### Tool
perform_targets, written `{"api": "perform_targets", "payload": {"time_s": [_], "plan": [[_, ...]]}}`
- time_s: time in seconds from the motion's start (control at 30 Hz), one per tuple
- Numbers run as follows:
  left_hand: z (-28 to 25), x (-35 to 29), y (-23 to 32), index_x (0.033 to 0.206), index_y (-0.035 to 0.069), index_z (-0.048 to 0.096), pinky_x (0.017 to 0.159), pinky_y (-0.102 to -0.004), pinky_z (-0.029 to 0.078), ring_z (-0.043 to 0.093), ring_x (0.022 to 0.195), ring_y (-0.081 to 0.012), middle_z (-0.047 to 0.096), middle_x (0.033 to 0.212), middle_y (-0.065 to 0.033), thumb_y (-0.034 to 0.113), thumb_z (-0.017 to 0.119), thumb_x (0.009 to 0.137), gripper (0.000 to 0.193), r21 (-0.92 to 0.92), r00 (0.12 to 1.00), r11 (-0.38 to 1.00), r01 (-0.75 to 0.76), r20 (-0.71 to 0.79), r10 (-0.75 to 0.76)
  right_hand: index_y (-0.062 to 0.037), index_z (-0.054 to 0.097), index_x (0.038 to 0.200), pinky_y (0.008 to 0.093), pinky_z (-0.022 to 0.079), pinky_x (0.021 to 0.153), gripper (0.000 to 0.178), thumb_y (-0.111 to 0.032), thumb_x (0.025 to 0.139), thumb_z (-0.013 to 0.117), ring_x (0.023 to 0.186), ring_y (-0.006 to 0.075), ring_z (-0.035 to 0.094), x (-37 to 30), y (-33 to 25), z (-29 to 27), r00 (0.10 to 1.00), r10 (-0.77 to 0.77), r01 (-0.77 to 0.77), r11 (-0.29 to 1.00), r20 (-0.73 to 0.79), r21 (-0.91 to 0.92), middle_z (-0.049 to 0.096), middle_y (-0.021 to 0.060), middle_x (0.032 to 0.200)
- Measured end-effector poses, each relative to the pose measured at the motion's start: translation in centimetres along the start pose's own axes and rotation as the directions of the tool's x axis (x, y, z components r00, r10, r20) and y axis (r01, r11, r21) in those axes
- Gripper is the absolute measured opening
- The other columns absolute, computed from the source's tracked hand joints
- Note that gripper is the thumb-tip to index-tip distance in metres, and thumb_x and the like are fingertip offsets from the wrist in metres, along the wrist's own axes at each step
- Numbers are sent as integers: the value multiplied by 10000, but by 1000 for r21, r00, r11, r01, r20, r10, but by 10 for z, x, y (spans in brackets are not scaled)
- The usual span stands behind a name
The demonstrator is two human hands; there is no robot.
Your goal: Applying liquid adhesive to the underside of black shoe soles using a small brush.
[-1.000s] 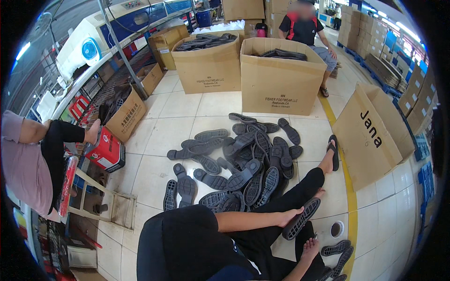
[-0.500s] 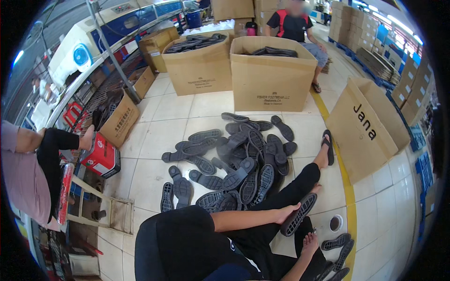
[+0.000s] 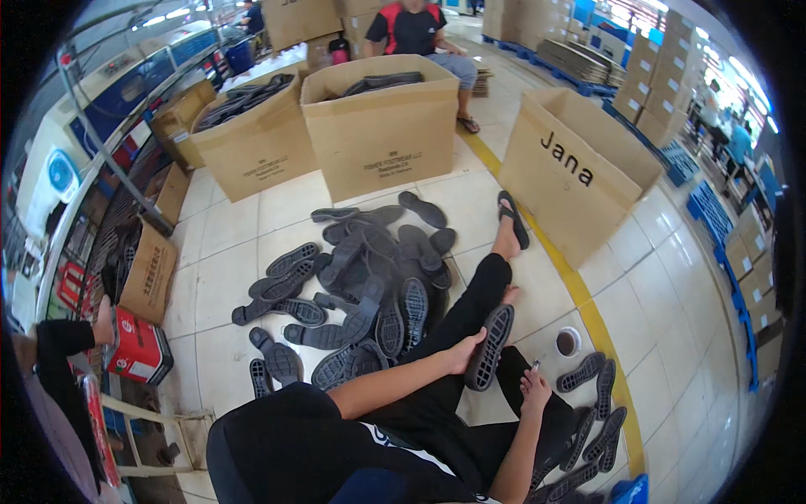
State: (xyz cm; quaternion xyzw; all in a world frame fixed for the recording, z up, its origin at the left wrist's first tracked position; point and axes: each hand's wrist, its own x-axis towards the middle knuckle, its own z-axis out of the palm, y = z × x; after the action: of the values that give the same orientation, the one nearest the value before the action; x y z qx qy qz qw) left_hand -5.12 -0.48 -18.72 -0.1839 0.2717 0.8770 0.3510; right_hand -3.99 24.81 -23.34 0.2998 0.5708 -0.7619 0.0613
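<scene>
My left hand [image 3: 464,353] is closed on the edge of a black shoe sole [image 3: 489,347], held upright above my legs with its ribbed grid side showing. My right hand [image 3: 534,391] is just right of it, fingers pinched on a small, thin, pale-tipped thing I cannot make out. It does not touch the sole. Beyond that hand a small white cup [image 3: 567,342] of dark brown liquid stands on the floor. Several black soles [image 3: 604,388] lie on the floor to my right. In front of my legs spreads a large loose heap of black soles [image 3: 361,286].
Two cardboard boxes of soles [image 3: 382,139] stand beyond the heap; a third open box [image 3: 579,176] is at the right. One person [image 3: 411,34] sits behind the boxes, another [image 3: 50,395] at the left beside a red tin [image 3: 134,344]. A yellow line [image 3: 579,290] crosses the tiled floor.
The whole view has swung to the right, so everything sits further left in the picture. The sole in my left hand stands slightly more upright. Both hands keep their grip.
</scene>
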Motion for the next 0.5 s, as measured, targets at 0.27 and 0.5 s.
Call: {"api": "perform_targets", "payload": {"time_s": [0.27, 0.5], "plan": [[4, -3, 2, 1175, 61, 569, 891, -428, 474, 617, 943, -287, 646, 1023, -149, 610, 319, 943, 646, 9, 1000, 1000, 2, -6, -2, 6, 564, 1030, 208, 458, 505, 285, -186, 865, 695, 628, 126, 624, -3, -4, 1, 1000, -18, 20, 996, -22, 83, 687, 116, 872], [3, -7, -2, 1277, 40, 491, 931, -442, 462, 590, 1015, -302, 611, 1098, -162, 557, 282, 973, 635, 17, 999, 1000, -4, 39, 4, 7, 569, 1023, 213, 470, 518, 260, -191, 884, 665, 637, 134, 632, -13, -3, -3, 999, -24, 26, 994, -25, 104, 688, 109, 877]]}}
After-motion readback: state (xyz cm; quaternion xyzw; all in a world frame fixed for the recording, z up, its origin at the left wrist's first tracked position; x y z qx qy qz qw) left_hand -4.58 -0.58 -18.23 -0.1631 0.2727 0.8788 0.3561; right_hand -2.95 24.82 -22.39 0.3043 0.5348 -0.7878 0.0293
